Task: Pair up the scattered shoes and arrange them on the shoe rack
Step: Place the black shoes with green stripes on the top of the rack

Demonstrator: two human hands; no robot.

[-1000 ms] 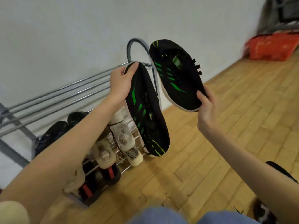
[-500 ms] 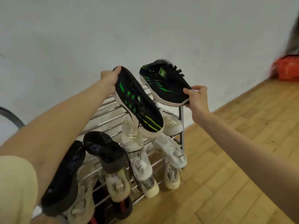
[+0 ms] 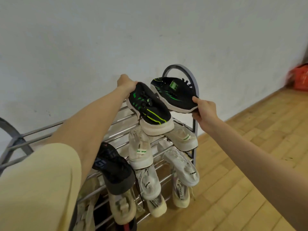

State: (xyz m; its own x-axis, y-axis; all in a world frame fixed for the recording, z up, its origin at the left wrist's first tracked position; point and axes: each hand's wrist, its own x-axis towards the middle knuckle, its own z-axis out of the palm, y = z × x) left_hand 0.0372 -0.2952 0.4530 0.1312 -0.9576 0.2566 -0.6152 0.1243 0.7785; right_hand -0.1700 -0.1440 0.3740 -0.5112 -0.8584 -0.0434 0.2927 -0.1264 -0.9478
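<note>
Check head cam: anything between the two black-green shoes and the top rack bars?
Head view: nothing in between. The left-hand shoe sits against the top rack bars; the right-hand shoe hangs above them, over bare bars.

white wall (image 3: 150, 30) behind, wooden floor (image 3: 241, 164) at right, blurred orange-red object (image 3: 300, 78) in far corner.

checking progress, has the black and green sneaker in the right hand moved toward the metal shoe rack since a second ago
Yes. The black and green sneaker in the right hand was sole-out, off the metal shoe rack; now it's level over the top tier.
</note>
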